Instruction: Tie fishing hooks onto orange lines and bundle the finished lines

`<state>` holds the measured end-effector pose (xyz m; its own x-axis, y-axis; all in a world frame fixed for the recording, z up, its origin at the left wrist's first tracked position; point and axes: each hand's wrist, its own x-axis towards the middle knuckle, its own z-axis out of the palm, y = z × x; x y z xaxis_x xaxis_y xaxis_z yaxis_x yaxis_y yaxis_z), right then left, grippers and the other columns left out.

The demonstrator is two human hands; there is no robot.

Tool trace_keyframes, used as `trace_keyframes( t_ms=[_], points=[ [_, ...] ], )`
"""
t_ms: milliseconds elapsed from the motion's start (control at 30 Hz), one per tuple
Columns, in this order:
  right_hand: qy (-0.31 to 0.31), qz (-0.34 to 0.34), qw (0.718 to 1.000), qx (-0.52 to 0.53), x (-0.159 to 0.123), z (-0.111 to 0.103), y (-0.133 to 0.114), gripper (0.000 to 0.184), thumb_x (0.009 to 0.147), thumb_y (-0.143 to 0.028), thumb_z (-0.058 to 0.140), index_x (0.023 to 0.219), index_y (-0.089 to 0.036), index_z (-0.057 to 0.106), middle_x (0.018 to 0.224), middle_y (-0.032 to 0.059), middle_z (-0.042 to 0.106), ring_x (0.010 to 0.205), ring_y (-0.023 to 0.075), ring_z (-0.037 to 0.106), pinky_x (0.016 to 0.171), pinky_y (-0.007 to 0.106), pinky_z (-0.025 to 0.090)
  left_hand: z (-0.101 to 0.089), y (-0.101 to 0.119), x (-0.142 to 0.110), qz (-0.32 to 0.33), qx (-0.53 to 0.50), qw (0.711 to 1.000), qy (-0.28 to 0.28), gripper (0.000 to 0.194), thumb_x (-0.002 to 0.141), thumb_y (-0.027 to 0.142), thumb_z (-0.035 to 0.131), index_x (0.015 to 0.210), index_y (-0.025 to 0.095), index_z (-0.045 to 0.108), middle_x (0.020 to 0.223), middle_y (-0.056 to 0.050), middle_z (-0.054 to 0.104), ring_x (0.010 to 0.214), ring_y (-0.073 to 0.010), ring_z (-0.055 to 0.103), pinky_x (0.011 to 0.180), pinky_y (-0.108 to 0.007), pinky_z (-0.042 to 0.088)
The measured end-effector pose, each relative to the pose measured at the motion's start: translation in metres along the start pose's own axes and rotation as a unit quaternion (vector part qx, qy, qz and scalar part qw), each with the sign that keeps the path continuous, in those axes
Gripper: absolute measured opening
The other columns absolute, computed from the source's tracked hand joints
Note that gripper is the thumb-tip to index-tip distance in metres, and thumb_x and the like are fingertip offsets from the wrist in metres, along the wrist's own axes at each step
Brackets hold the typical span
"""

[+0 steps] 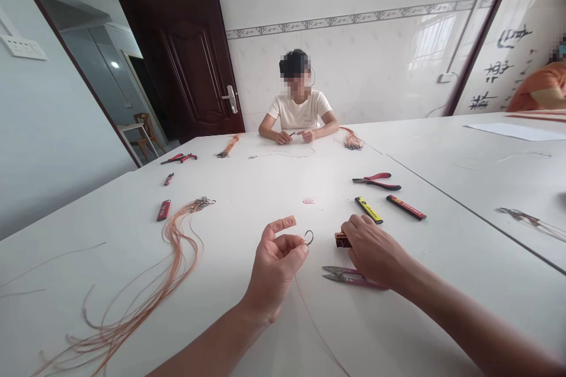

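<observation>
My left hand [276,262] is closed in a pinch on a small dark fish hook [308,238], held just above the white table [247,188]; a thin orange line runs from it toward me. A plaster wraps that hand's index finger. My right hand [374,247] lies to the right, fingers curled over a small dark red lighter [342,240]. Pink thread snips [349,275] lie just under that hand.
A bundle of orange lines with hooks [168,271] lies at left, with a red lighter [163,210] near it. Red pliers [377,181], a yellow knife [368,210] and a red-black tool [405,207] lie ahead right. A person sits opposite; another person shows at far right.
</observation>
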<state>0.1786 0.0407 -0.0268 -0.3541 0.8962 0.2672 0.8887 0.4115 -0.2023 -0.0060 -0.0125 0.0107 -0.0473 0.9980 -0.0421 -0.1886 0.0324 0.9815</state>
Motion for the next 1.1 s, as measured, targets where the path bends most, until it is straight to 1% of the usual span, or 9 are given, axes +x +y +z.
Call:
trace_keyframes(
  t_ms=[67, 133, 200, 267, 333, 400, 667, 767, 1100],
  points=[
    [0.006, 0.015, 1.0, 0.024, 0.0, -0.004, -0.003, 0.013, 0.068, -0.006, 0.037, 0.068, -0.016, 0.046, 0.068, 0.0042, 0.047, 0.061, 0.0137, 0.041, 0.051, 0.025, 0.03, -0.001, -0.002, 0.0, 0.004, -0.004, 1.0, -0.01, 0.038, 0.067, 0.018, 0.062, 0.102, 0.025, 0.049, 0.068, 0.004, 0.053, 0.06, -0.0089, 0.043, 0.063, -0.024, 0.035],
    [-0.011, 0.035, 0.991, 0.126, -0.001, -0.009, -0.01, 0.012, 0.074, -0.013, 0.037, 0.071, -0.017, 0.047, 0.061, -0.0002, 0.044, 0.052, 0.0099, 0.038, 0.046, 0.022, 0.031, -0.002, -0.004, 0.0, 0.012, -0.01, 1.0, -0.013, 0.038, 0.067, 0.019, 0.062, 0.102, 0.025, 0.049, 0.069, 0.004, 0.054, 0.06, -0.009, 0.043, 0.063, -0.024, 0.035],
    [-0.038, 0.057, 0.953, 0.295, -0.004, -0.013, -0.021, 0.014, 0.079, -0.024, 0.039, 0.076, -0.018, 0.051, 0.055, -0.0038, 0.039, 0.046, 0.0076, 0.034, 0.042, 0.02, 0.03, -0.001, -0.004, -0.001, 0.015, -0.013, 1.0, -0.002, 0.038, 0.067, 0.02, 0.063, 0.102, 0.024, 0.05, 0.068, 0.003, 0.054, 0.059, -0.0092, 0.044, 0.062, -0.024, 0.035],
    [-0.058, 0.072, 0.893, 0.441, -0.009, -0.016, -0.032, 0.019, 0.079, -0.032, 0.044, 0.084, -0.017, 0.055, 0.054, -0.005, 0.036, 0.046, 0.007, 0.033, 0.041, 0.02, 0.031, 0.0, -0.005, -0.003, 0.011, -0.014, 1.0, -0.001, 0.038, 0.067, 0.02, 0.063, 0.102, 0.023, 0.05, 0.066, 0.003, 0.054, 0.059, -0.0093, 0.044, 0.063, -0.024, 0.036],
    [-0.059, 0.067, 0.859, 0.504, -0.013, -0.016, -0.042, 0.024, 0.077, -0.035, 0.049, 0.09, -0.017, 0.057, 0.055, -0.0053, 0.034, 0.047, 0.0068, 0.032, 0.043, 0.021, 0.032, 0.001, -0.006, -0.003, 0.009, -0.016, 1.0, -0.012, 0.038, 0.067, 0.021, 0.063, 0.103, 0.022, 0.049, 0.066, 0.003, 0.054, 0.06, -0.0096, 0.045, 0.064, -0.024, 0.037],
    [-0.046, 0.058, 0.847, 0.527, -0.016, -0.013, -0.049, 0.026, 0.077, -0.038, 0.051, 0.09, -0.017, 0.056, 0.056, -0.0056, 0.031, 0.049, 0.0069, 0.03, 0.043, 0.021, 0.031, 0.0, -0.006, -0.004, 0.009, -0.016, 0.999, -0.03, 0.039, 0.068, 0.022, 0.063, 0.104, 0.022, 0.048, 0.069, 0.002, 0.055, 0.063, -0.0101, 0.047, 0.064, -0.024, 0.037],
    [-0.004, 0.046, 0.895, 0.444, -0.018, -0.006, -0.051, 0.022, 0.081, -0.033, 0.044, 0.066, -0.017, 0.046, 0.053, -0.0055, 0.031, 0.048, 0.0066, 0.024, 0.042, 0.021, 0.023, 0.004, -0.003, -0.005, -0.006, 0.004, 0.999, -0.048, 0.038, 0.066, 0.021, 0.065, 0.101, 0.022, 0.049, 0.069, 0.003, 0.056, 0.064, -0.0097, 0.05, 0.064, -0.024, 0.039],
    [-0.008, 0.039, 0.897, 0.44, -0.018, -0.006, -0.051, 0.017, 0.079, -0.027, 0.043, 0.064, -0.017, 0.044, 0.053, -0.0056, 0.031, 0.048, 0.0066, 0.024, 0.041, 0.02, 0.022, 0.006, -0.002, -0.005, 0.007, 0.005, 1.0, -0.028, 0.037, 0.063, 0.02, 0.066, 0.097, 0.021, 0.05, 0.066, 0.003, 0.055, 0.061, -0.0096, 0.049, 0.059, -0.023, 0.039],
    [-0.025, 0.046, 0.893, 0.448, -0.017, -0.007, -0.055, 0.018, 0.076, -0.023, 0.044, 0.06, -0.018, 0.038, 0.052, -0.0065, 0.026, 0.047, 0.0061, 0.021, 0.041, 0.02, 0.02, 0.001, -0.006, -0.004, 0.015, 0.018, 0.997, -0.073, 0.034, 0.069, 0.019, 0.062, 0.099, 0.023, 0.048, 0.069, 0.004, 0.053, 0.063, -0.0082, 0.048, 0.06, -0.021, 0.039]
  ],
)
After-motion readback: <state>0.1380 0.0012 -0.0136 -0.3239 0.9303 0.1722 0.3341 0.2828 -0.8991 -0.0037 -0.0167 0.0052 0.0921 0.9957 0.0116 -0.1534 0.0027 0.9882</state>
